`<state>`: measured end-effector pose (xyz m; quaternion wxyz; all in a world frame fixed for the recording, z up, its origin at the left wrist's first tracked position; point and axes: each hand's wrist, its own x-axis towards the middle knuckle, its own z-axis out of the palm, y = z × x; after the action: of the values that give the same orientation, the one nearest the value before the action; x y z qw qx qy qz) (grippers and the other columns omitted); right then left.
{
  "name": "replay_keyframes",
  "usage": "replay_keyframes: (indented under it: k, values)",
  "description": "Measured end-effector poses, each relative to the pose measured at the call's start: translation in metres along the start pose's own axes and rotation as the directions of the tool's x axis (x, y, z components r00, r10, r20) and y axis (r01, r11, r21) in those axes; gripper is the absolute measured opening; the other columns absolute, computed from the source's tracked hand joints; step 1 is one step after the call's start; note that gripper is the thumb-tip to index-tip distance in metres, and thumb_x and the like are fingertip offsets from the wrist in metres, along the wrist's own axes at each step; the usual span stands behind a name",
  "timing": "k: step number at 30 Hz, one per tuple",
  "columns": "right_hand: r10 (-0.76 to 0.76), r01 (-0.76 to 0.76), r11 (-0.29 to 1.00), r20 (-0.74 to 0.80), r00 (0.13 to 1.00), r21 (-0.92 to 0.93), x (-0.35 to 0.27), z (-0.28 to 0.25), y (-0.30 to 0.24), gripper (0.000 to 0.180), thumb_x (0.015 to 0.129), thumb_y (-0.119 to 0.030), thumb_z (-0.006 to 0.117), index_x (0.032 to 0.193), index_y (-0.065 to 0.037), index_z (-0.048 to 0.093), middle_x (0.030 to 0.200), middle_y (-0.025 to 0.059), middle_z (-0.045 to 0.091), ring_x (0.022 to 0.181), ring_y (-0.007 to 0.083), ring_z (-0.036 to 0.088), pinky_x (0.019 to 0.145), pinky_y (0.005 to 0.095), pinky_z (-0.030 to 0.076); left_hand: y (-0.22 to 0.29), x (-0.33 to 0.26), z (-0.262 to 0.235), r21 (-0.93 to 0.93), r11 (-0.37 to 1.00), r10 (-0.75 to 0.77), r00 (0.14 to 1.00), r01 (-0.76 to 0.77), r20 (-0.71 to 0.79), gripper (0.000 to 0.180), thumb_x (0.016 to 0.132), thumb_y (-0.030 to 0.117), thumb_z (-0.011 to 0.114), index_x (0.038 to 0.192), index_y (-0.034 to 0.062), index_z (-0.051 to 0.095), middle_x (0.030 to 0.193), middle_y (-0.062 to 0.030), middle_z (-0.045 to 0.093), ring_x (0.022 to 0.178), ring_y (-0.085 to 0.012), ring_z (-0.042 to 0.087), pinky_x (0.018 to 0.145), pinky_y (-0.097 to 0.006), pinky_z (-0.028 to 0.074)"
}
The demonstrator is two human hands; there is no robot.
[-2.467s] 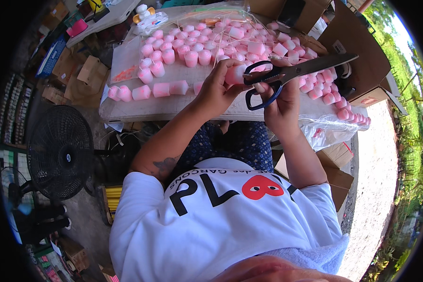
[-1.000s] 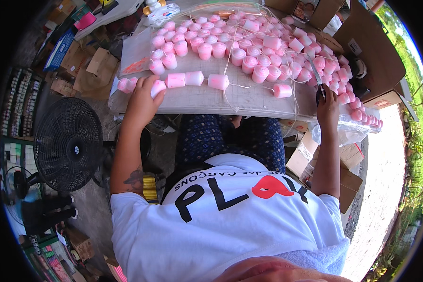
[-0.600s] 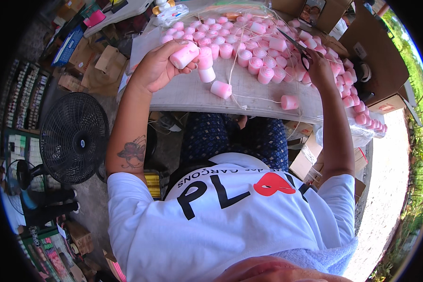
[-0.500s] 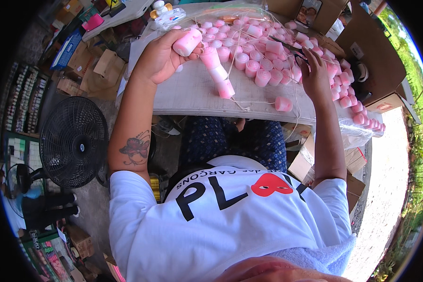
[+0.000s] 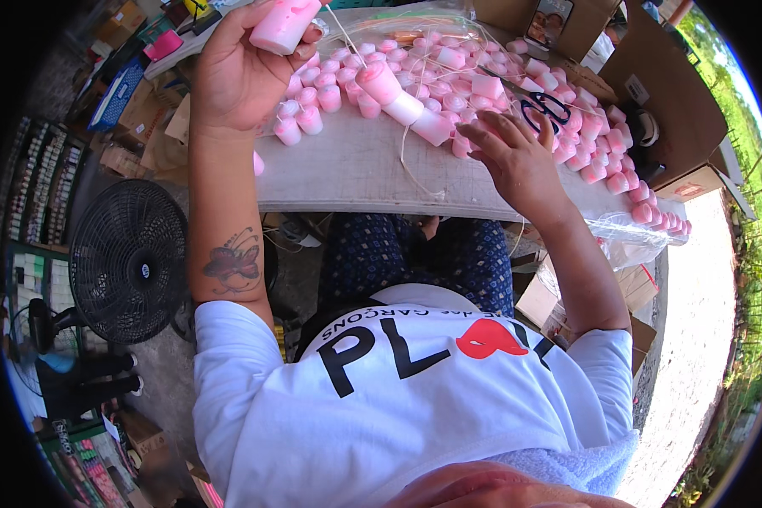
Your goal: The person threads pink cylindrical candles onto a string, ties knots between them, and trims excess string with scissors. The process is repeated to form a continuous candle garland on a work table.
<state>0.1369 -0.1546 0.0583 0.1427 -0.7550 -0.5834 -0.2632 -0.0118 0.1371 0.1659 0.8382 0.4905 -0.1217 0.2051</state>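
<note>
My left hand (image 5: pixel 237 72) is raised at the upper left, closed around a pink-and-white cylinder (image 5: pixel 281 27) that looks like a small candle. A pale cord (image 5: pixel 345 35) runs from it to a row of similar cylinders on the table, the nearest a pink one (image 5: pixel 379 82), then a white one (image 5: pixel 404 109). At the row's lower end, my right hand (image 5: pixel 516 157) hovers palm down with fingers spread, close to a pink cylinder (image 5: pixel 432 127); whether it touches is unclear. Dark-handled scissors (image 5: pixel 543 114) lie among the heap beyond it.
Many pink cylinders (image 5: pixel 597 127) cover the pale tabletop (image 5: pixel 347 182), along with loose cords. Open cardboard boxes (image 5: pixel 665 93) and a phone (image 5: pixel 550 21) stand at the back right. On the left are a black fan (image 5: pixel 131 262) and a blue crate (image 5: pixel 120 91).
My left hand has risen up and left with its cylinder, drawing the cord out straight. My right hand has left the scissors and come down and left toward the strung row.
</note>
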Motion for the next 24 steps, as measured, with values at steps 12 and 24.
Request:
replay_keyframes:
  k: [12, 24]
  values:
    - [0.159, -0.155, 0.986, 0.053, 0.986, -0.065, 0.127, 0.108, 0.067, 0.032, 0.091, -0.022, 0.055, 0.124, -0.022, 0.057, 0.132, -0.0005, 0.056, 0.127, 0.0194, 0.047, 0.105, 0.0636, 0.021, -0.057, -0.050, -0.002, 0.387, 0.922, -0.066, 0.992, 0.018, 0.110, 0.054, 0.088, 0.002, 0.059, 0.138, 0.0003, 0.041, 0.134, -0.0169, 0.050, 0.120, -0.0247, 0.052, 0.103, -0.040, 0.040]
    - [0.353, -0.288, 0.869, -0.096, 0.931, 0.402, -0.025, 0.001, 0.006, 0.027, 0.083, -0.003, 0.068, 0.110, -0.002, 0.063, 0.107, 0.0146, 0.065, 0.100, 0.0313, 0.062, 0.086, 0.0373, 0.049, -0.144, -0.125, -0.021, 0.129, 0.949, -0.294, 0.955, 0.287, 0.043, 0.074, 0.082, 0.002, 0.069, 0.146, 0.0058, 0.032, 0.143, -0.0121, 0.040, 0.114, -0.0200, 0.055, 0.095, -0.035, 0.047]
